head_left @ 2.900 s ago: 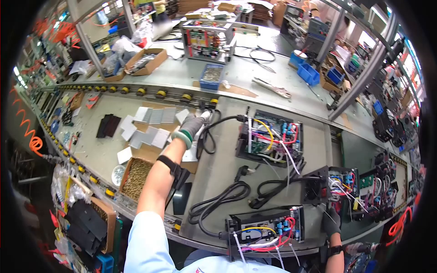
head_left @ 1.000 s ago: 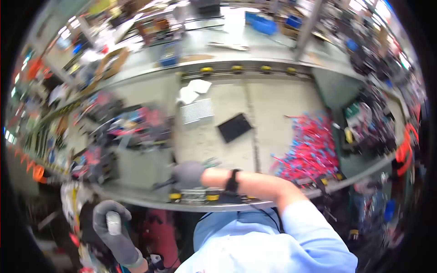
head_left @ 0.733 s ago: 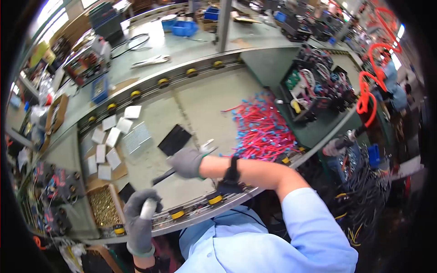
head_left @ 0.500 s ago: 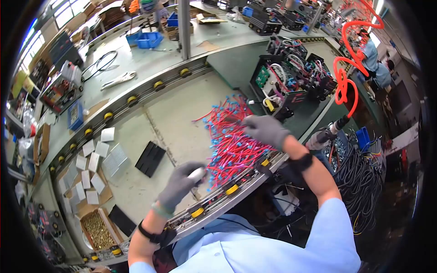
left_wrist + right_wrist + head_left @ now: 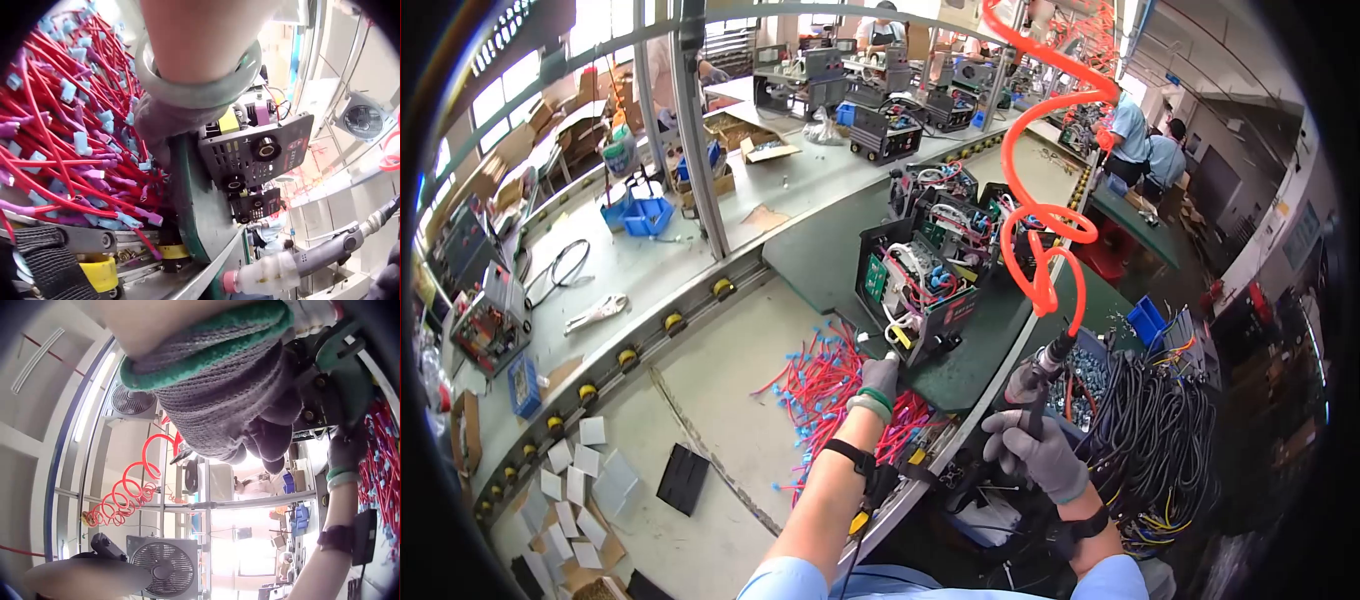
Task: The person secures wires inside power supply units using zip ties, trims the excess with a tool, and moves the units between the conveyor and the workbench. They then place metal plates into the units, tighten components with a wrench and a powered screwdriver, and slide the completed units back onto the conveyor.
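Note:
My gloved left hand reaches over a pile of red wires with blue connectors, right at the near corner of an open-sided black machine chassis. In the left wrist view that hand is beside the green board under the chassis, its fingertips hidden; I cannot tell whether they grip anything. My gloved right hand, fingers loosely bent and nothing seen between them, is just below a power screwdriver hanging from an orange coiled hose. In the left wrist view the screwdriver is apart from it.
Bundled black cables and a bin of metal screws lie to the right. Pale grey blocks and a black plate rest on the bench at left. The bench's metal rail runs in front of me. People work in the distance.
My view has swung right. The left hand has moved from the bench's front edge to the chassis corner; the right hand has left the wire pile for the hanging screwdriver.

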A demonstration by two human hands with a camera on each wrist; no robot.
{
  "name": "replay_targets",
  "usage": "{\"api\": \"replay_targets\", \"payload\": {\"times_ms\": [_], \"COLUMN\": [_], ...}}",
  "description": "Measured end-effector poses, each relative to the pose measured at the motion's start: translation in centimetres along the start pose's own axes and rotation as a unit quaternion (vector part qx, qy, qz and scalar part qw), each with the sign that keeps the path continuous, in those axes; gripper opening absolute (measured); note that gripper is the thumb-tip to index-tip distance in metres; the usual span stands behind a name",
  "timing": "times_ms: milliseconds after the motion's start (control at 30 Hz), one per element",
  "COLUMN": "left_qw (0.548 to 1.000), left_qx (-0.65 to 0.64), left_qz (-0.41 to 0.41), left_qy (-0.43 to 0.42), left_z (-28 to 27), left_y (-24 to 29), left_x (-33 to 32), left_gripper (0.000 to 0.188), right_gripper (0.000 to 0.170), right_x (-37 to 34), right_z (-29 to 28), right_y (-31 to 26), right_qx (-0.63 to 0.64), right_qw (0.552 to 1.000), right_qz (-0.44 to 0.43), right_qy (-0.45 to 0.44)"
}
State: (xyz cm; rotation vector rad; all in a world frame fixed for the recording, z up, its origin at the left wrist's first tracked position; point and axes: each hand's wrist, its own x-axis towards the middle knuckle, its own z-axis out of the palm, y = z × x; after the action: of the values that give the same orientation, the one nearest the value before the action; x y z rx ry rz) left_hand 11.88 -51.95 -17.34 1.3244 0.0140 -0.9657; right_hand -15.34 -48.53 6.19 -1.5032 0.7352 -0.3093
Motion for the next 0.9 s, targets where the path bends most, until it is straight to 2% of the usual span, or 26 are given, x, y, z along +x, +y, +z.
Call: {"api": "replay_targets", "payload": {"times_ms": [67,133,233,267,333,367,400,467,533,600,667,700,733,767,800,833,867,900], "left_qw": [1.000,1.000,0.999,0.999,0.997,0.996,0.997,0.996,0.996,0.990,0.993,0.993,0.968,0.994,0.997,0.998,0.997,0.992], "left_qx": [0.007,0.009,-0.033,-0.025,-0.036,-0.068,-0.001,-0.036,0.006,-0.025,-0.045,0.089,0.222,0.107,-0.011,0.021,0.053,0.113], "left_qz": [0.018,0.016,-0.024,-0.027,-0.026,-0.026,-0.023,-0.031,-0.067,-0.052,-0.076,0.003,0.083,0.008,-0.066,-0.052,-0.037,-0.039], "left_qy": [0.002,0.000,-0.023,-0.018,-0.065,-0.057,-0.073,-0.070,-0.062,-0.129,-0.079,-0.083,-0.088,-0.031,0.026,0.040,0.052,0.051], "left_z": [-0.6,-1.1,-2.8,-3.8,-6.1,-7.2,-9.5,-13.2,-18.9,-23.4,-27.0,-29.6,-32.2,-33.9,-35.7,-40.2,-44.5,-46.2], "left_y": [-1.5,-0.9,0.7,0.6,0.8,0.8,0.7,0.0,-0.7,0.0,0.9,0.1,-0.6,-0.3,-0.1,-1.9,-3.5,-3.2], "left_x": [1.6,1.4,-2.4,-3.1,-5.4,-7.0,-7.5,-9.6,-11.5,-15.7,-20.4,-21.8,-23.3,-25.1,-26.9,-28.3,-29.6,-31.6], "left_gripper": [0.040,0.036,0.021,0.021,0.013,0.014,0.017,0.021,0.028,0.036,0.045,0.048,0.052,0.055,0.058,0.043,0.044,0.044], "right_gripper": [0.026,0.028,0.028,0.030,0.037,0.039,0.042,0.043,0.044,0.046,0.040,0.041,0.042,0.042,0.041,0.040,0.040,0.035], "right_x": [0.3,-0.3,-0.7,-0.5,0.0,0.6,1.2,2.1,3.2,4.2,4.6,4.7,4.8,4.7,4.4,4.0,3.5,3.0], "right_z": [0.7,1.3,1.1,1.1,1.3,1.2,1.1,1.6,2.6,4.2,6.8,8.0,9.2,10.4,11.4,12.1,12.4,12.7], "right_y": [1.4,0.9,2.5,2.8,2.6,3.5,4.5,4.7,4.9,5.8,6.1,6.1,6.1,6.1,6.3,6.5,6.6,6.6], "right_qx": [-0.033,-0.068,-0.075,-0.168,-0.332,-0.379,-0.424,-0.526,-0.522,-0.535,-0.552,-0.560,-0.566,-0.562,-0.554,-0.546,-0.543,-0.530], "right_qw": [0.999,0.996,0.994,0.984,0.942,0.921,0.896,0.842,0.837,0.808,0.780,0.765,0.747,0.750,0.734,0.716,0.718,0.714], "right_qz": [-0.010,-0.021,-0.021,-0.017,-0.025,-0.077,-0.127,-0.079,-0.063,-0.104,-0.134,-0.158,-0.184,-0.182,-0.223,-0.264,-0.263,-0.278], "right_qy": [-0.003,-0.054,-0.078,-0.061,-0.041,-0.043,-0.043,-0.083,-0.152,-0.224,-0.261,-0.278,-0.295,-0.297,-0.324,-0.348,-0.348,-0.364]}}
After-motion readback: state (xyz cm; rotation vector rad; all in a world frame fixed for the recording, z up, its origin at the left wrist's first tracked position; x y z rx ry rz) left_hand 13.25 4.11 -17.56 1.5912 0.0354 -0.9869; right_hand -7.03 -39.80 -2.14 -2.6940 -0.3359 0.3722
